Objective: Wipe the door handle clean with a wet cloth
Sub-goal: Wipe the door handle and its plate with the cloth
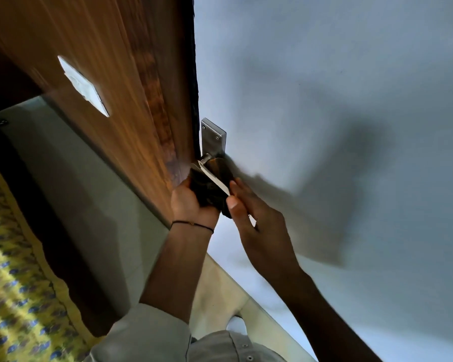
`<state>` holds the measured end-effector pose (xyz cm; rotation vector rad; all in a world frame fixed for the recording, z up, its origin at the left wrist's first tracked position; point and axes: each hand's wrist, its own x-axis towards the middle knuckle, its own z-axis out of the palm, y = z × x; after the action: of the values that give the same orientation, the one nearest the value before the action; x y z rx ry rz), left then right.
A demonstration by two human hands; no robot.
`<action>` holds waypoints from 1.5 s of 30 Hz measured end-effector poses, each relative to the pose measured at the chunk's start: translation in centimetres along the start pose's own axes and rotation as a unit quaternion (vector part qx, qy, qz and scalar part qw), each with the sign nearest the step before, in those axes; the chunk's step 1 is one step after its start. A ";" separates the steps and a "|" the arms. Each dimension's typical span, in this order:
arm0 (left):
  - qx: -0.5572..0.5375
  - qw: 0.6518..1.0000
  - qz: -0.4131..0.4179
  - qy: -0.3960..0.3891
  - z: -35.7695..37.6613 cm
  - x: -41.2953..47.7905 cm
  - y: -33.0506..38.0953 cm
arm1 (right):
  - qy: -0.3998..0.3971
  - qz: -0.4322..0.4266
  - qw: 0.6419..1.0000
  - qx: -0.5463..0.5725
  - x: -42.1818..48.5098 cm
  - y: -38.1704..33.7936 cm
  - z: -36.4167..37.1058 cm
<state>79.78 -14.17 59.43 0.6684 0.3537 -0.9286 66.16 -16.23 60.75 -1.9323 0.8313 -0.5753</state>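
Note:
A silver lever door handle juts from its metal backplate on the edge side of a brown wooden door. A dark cloth is wrapped around the lever. My left hand grips the cloth from below and left, pressed against the handle. My right hand holds the outer end of the lever with thumb and fingers, also touching the cloth. Most of the lever is hidden under the cloth and my fingers.
A pale blue wall fills the right side, with the shadow of my arms on it. A white patch sits on the door face. A yellow patterned fabric lies at the lower left, over a light floor.

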 end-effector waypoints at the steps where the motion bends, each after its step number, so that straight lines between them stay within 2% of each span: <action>1: 0.018 1.000 0.014 0.005 0.2 -0.2 0.0 | 0.000 0.010 1.000 -0.012 -0.3 0.0 -0.2; 7: 0.129 0.972 0.153 0.121 -0.7 -3.4 -1.5 | 0.036 0.036 0.998 -0.049 -1.9 -0.1 -0.7; 9: 0.151 0.961 0.204 0.107 -1.9 -4.9 -1.7 | 0.048 0.046 0.996 -0.054 -2.2 -0.4 -0.2; 11: 0.166 0.949 0.263 0.053 -2.3 -5.8 -1.1 | 0.067 0.054 0.995 -0.048 -2.3 -1.1 0.3; 12: 0.185 0.934 0.303 0.039 -2.2 -5.7 -0.6 | 0.078 0.050 0.995 -0.043 -2.4 -1.4 0.5; 14: 0.285 0.867 0.408 0.033 -1.6 -4.6 0.4 | 0.098 0.039 0.994 -0.039 -2.3 -2.0 0.8; 15: 0.336 0.850 0.406 0.008 -1.0 -3.9 0.5 | 0.106 0.040 0.993 -0.039 -2.3 -2.2 0.9; 17: 0.462 0.783 0.417 -0.004 -0.9 -2.3 0.4 | 0.118 0.056 0.991 -0.034 -2.2 -2.4 1.1; 19: 0.481 0.801 0.356 -0.021 -0.4 -1.8 0.6 | 0.132 0.070 0.988 -0.031 -2.0 -2.4 1.2; 21: 0.438 0.847 0.299 -0.037 0.1 -0.9 1.2 | 0.146 0.073 0.985 -0.048 -1.9 -2.5 1.4; 22: 0.419 0.859 0.293 -0.030 0.5 -1.0 1.7 | 0.153 0.073 0.984 -0.054 -1.8 -2.5 1.5; 24: 0.403 0.862 0.305 0.029 1.0 -0.3 2.8 | 0.162 0.085 0.982 -0.052 -1.8 -2.6 1.6; 26: 0.433 0.841 0.318 0.061 0.6 0.5 3.4 | 0.167 0.107 0.980 -0.037 -1.9 -2.8 1.6; 29: 0.411 0.891 0.191 0.008 -0.9 -0.9 3.1 | 0.174 0.125 0.976 -0.027 -2.0 -3.0 1.7; 33: 0.397 0.914 0.020 -0.084 -5.2 -2.8 1.1 | 0.152 0.145 0.977 -0.032 -2.2 -3.7 1.6; 34: 0.385 0.918 -0.001 -0.095 -6.1 -2.9 0.8 | 0.149 0.156 0.976 -0.019 -2.4 -3.8 1.6; 39: 0.383 0.914 -0.004 -0.134 -8.0 -3.2 1.1 | 0.237 0.181 0.952 0.076 -4.8 -1.8 3.1; 42: 0.438 0.884 0.012 -0.161 -8.8 -4.8 0.8 | 0.276 0.253 0.918 0.131 -7.6 -0.1 4.9; 45: 0.479 0.858 0.014 -0.184 -9.7 -6.9 0.2 | 0.340 0.256 0.903 0.065 -11.0 0.1 6.7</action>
<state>76.10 -3.33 56.04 1.3650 -0.5189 -1.1646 63.41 -4.28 56.96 -1.2904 1.6293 -0.9596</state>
